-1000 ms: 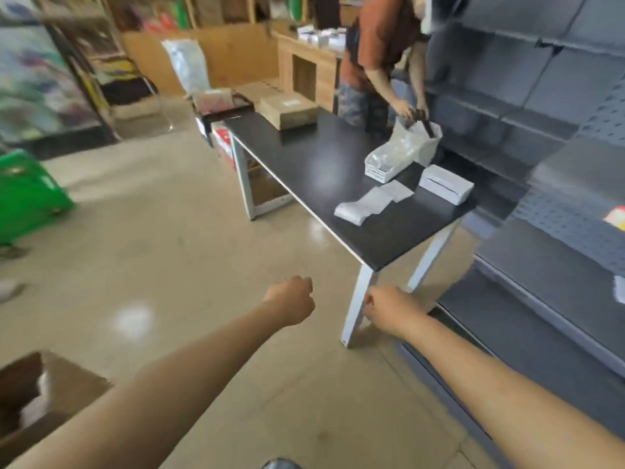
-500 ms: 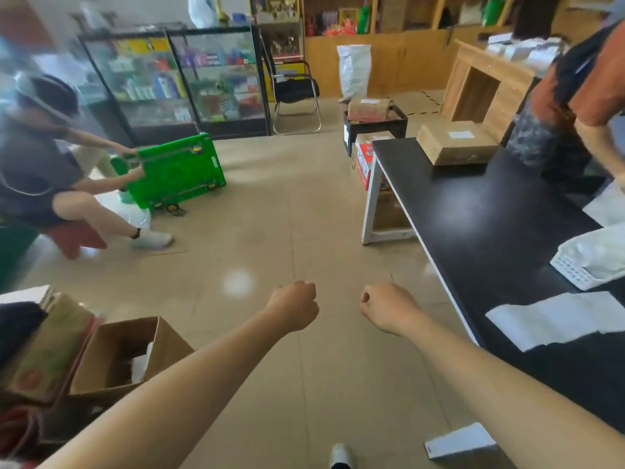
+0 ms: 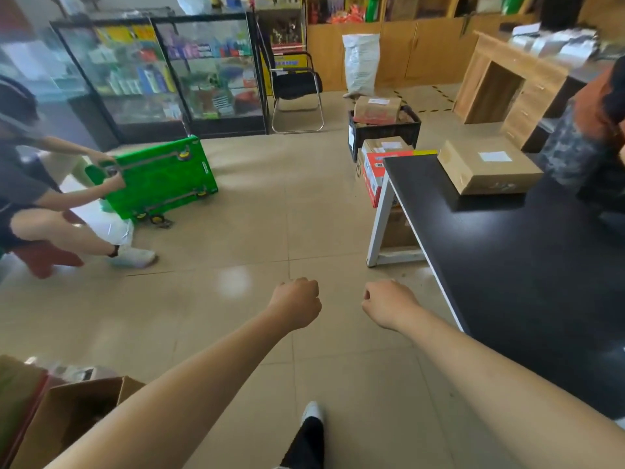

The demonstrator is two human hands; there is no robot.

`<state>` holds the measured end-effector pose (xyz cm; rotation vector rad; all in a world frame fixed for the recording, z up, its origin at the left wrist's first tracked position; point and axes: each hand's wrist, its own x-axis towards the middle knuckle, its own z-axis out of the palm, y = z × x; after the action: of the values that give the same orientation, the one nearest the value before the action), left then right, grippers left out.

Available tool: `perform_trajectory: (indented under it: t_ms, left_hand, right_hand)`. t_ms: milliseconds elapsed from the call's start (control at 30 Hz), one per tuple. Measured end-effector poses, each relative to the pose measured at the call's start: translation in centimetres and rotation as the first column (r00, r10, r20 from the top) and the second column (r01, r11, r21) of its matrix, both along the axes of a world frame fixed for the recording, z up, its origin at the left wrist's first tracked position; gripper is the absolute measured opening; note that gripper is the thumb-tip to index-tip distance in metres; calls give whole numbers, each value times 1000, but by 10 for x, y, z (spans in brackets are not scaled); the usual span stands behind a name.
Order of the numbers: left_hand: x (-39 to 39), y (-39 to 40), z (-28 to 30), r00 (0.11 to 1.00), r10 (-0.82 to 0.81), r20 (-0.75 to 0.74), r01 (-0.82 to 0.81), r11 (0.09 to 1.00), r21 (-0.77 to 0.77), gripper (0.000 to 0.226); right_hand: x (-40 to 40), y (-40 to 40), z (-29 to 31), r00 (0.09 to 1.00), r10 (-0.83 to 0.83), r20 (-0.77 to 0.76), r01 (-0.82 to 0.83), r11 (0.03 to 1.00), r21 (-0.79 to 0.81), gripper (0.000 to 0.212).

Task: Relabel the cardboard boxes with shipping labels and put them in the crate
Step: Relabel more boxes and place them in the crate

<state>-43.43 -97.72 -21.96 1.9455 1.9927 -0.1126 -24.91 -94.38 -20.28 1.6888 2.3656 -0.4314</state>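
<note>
My left hand (image 3: 297,304) and right hand (image 3: 389,304) are both fisted, holding nothing, over the floor; the cardboard box (image 3: 487,165) sits on the surface (image 3: 524,265) well beyond my right hand.

Two bare forearms, no sleeves, watch or rings visible: left hand (image 3: 297,306), right hand (image 3: 389,304), centre frame. Black trouser leg (image 3: 306,445) at bottom centre, ending in a white shoe (image 3: 311,410) with rounded toe.
</note>
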Motion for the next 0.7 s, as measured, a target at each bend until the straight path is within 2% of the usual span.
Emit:
perform_trajectory:
  t_ms: [300,700]
  left_hand:
    - [-47,177,-2,997,-35,68,37,999,-20,33]
    - [8,426,-5,961,-276,25,277,957,-89,35]
  right_hand:
    - [-35,166,2,996,-85,-34,86,996,31,26]
    - [16,383,-3,969,-247,-19,248,968,51,26]
